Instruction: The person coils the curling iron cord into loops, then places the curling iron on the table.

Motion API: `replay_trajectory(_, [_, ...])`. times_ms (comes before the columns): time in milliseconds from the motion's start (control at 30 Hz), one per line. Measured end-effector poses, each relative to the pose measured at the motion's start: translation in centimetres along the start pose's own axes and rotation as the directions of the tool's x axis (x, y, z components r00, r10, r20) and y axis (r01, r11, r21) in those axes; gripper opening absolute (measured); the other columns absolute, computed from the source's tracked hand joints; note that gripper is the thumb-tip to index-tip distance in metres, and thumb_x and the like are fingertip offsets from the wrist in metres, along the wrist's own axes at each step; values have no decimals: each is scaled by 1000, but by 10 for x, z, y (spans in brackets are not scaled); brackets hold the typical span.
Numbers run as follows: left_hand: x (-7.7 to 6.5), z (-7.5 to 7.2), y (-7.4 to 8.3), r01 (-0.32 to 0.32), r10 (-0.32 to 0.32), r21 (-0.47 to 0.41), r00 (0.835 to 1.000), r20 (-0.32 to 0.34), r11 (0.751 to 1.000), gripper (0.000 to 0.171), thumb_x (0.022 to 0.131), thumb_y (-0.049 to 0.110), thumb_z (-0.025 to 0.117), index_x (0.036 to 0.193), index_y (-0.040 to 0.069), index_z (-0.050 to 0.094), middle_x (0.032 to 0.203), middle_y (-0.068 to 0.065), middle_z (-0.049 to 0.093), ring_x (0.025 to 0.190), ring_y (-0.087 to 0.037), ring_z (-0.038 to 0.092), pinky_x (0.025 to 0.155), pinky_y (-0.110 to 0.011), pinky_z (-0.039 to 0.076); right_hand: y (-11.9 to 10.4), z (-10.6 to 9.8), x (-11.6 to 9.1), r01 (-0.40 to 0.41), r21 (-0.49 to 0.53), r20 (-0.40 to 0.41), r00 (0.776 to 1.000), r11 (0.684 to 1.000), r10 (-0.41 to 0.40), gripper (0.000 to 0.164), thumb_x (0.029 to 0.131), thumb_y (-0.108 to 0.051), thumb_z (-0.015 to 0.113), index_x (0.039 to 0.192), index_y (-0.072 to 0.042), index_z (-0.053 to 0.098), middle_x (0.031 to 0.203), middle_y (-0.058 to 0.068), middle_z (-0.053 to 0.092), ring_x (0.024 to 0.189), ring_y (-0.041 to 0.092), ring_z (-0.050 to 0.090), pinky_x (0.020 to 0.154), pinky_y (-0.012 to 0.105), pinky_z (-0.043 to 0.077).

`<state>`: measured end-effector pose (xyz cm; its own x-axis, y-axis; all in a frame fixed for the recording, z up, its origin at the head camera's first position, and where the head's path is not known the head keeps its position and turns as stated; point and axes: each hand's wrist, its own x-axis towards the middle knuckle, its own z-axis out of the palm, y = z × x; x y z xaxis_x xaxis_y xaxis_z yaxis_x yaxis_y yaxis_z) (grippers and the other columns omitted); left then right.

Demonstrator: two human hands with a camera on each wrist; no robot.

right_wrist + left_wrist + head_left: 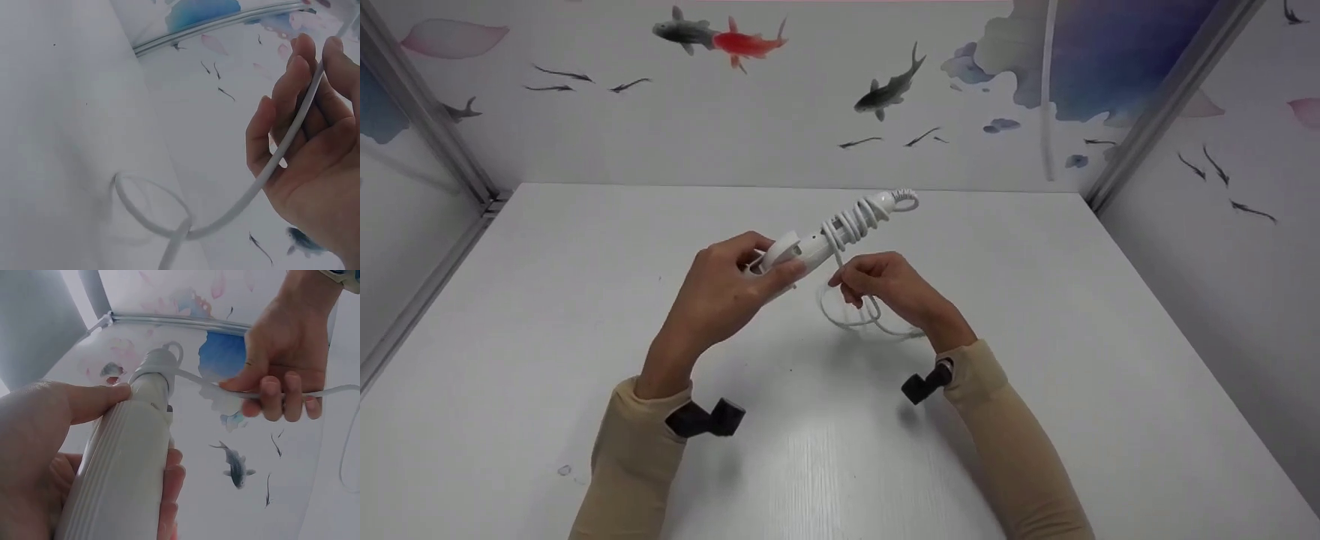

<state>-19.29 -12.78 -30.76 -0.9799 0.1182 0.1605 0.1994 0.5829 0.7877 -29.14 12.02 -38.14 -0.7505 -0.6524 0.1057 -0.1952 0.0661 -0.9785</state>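
Observation:
A white wand-shaped electric appliance [812, 253] is held up above the table, tilted toward the back right. My left hand [720, 296] grips its thicker lower part, thumb along the near side; in the left wrist view the ridged white body [121, 467] lies between thumb and fingers. Several turns of white power cord [855, 223] wrap the slimmer end. To the right of the appliance, my right hand [900, 289] pinches the free run of this cord [298, 118], which crosses the palm. Below that hand, the cord hangs in a loose loop.
A white tabletop [1110, 375] spreads beneath both hands. Behind it stands a panel [780, 127] painted with fish, and more panels with metal posts close off the sides. Black wrist cameras [726, 417] stick out from the tan sleeves.

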Motion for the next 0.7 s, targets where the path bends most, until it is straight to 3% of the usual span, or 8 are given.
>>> replay_trajectory(200, [-2,0,-4,-114,109,34,987,121,993,31,91,43,71,109,17,70,98,-4,71,83,-21,61,72,-34,50,10,-11,-3,-92,-108,-86,993,990,83,2,91,-9,65,91,-9,67,73,-4,57,69,12,50,66,29,44])
replay_trajectory(267, [-2,1,-5,-152,141,62,976,164,986,30,91,43,71,107,18,71,98,-3,72,82,-19,61,71,-33,50,10,-15,-3,-111,-172,-115,989,979,93,4,91,-7,64,89,-10,66,72,-6,56,68,10,49,65,28,44])
replay_trajectory(367, [-1,3,-8,-195,171,104,964,206,975,28,91,44,71,104,19,73,95,-1,72,78,-17,60,69,-32,48,6,-19,-5,-116,-182,-158,984,976,87,8,92,-5,64,86,-5,69,73,-8,62,67,9,51,65,25,46])
replay_trajectory(500, [-2,6,-9,-209,171,127,951,258,970,27,89,43,73,99,18,76,88,1,72,72,-15,56,66,-31,46,-7,-21,-10,-134,-171,-241,966,976,91,8,87,-14,77,87,-6,75,77,-4,70,67,9,56,62,23,49])
replay_trajectory(600, [-3,7,-8,-190,146,129,946,289,973,27,88,43,74,98,18,78,85,3,72,69,-14,54,64,-30,45,-18,-20,-14,-172,-243,-297,950,955,95,16,80,-23,85,87,-11,76,78,-4,71,67,10,58,62,23,50])
replay_trajectory(700, [-2,9,-6,-164,117,134,945,306,977,26,87,43,75,98,21,80,82,3,71,67,-13,51,62,-29,43,-28,-19,-16,-143,-305,-306,951,942,46,18,79,-24,86,88,-11,77,79,-1,71,70,12,60,65,25,51])
